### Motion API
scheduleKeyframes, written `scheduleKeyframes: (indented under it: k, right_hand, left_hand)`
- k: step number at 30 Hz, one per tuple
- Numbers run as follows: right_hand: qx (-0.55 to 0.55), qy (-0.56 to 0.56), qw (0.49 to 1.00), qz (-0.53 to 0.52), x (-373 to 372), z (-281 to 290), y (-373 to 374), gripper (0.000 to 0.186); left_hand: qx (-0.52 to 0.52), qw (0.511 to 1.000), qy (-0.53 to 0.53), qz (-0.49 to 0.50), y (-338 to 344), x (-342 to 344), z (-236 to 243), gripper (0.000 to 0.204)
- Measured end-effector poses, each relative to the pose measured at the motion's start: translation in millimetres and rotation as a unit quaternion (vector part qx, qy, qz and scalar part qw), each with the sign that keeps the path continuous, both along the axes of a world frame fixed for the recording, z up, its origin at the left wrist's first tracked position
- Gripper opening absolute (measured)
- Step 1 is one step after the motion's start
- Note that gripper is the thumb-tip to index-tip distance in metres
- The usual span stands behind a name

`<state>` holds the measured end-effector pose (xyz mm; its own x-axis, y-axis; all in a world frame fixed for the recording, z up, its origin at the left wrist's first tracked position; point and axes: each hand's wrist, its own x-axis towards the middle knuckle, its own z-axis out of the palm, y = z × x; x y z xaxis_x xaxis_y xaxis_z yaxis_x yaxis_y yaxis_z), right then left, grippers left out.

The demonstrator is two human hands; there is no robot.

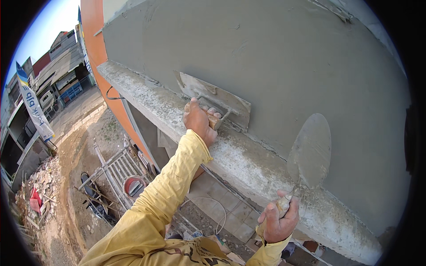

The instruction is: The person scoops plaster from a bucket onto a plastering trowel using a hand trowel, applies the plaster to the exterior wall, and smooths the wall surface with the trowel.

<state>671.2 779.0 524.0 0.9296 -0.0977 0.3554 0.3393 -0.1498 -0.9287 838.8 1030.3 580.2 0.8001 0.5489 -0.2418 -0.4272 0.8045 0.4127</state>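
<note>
My left hand [200, 123] is closed round the wooden handle of a rectangular plastering trowel [230, 104]. The trowel's long blade lies against the grey plastered wall [284, 66], just above a rough concrete ledge [242, 164]. Lower right, my right hand [280, 221] grips the handle of a bricklaying trowel [310, 148] with a rounded, leaf-shaped blade. That blade points up in front of the wall, smeared with grey mortar. Whether it touches the wall I cannot tell. Both of my arms wear yellow sleeves.
The ledge runs diagonally below the plaster, beside an orange column [95, 37]. Far below are a bamboo frame [120, 166] with a red bucket [134, 186], a parked motorcycle [95, 199] and a loop of hose [225, 213]. Rubble and a tall banner [33, 102] stand at left.
</note>
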Motion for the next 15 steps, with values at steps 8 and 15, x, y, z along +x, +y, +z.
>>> scheduleKeyframes:
  k: [8, 15]
  right_hand:
    - [-0.003, 0.005, 1.000, -0.008, -2.8, 2.8, -1.1, 0.033]
    - [-0.047, -0.066, 0.997, -0.002, 3.4, -6.1, -4.3, 0.029]
  left_hand:
    - [0.059, 0.991, -0.123, 0.009, 1.1, 7.2, 96.4, 0.019]
    - [0.246, 0.941, -0.222, 0.067, 8.4, 21.6, 205.5, 0.016]
